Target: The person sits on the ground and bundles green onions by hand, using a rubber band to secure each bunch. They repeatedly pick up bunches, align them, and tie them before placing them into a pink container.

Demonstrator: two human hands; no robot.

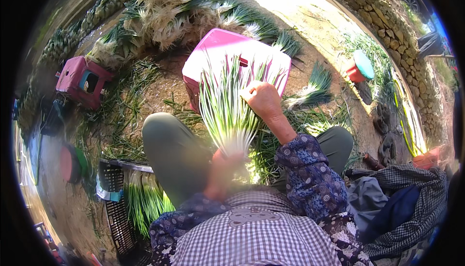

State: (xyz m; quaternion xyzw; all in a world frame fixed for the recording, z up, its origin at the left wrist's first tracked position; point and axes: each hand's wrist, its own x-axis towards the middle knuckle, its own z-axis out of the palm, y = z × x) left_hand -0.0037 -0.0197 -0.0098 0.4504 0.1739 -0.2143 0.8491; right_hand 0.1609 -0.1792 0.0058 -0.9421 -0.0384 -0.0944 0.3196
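Observation:
A fanned bunch of green onions (229, 117) stands upright before me, leaves pointing away and white ends toward my lap. My left hand (225, 164), partly blurred, grips it around the white stems. Fingers curled, my right hand (264, 99) pinches leaves on the bunch's right side; its fingertips are partly hidden. Just beyond the bunch, a pink plastic stool (210, 48) has its pale top in bright sun, with leaf tips overlapping it in view.
Rooted onions (163, 15) are heaped behind the stool. A small onion bunch (314, 84) lies on the ground to the right. At left are a black plastic crate (112, 208) holding onions and another pink stool (81, 80). A round-topped stool (361, 66) stands far right.

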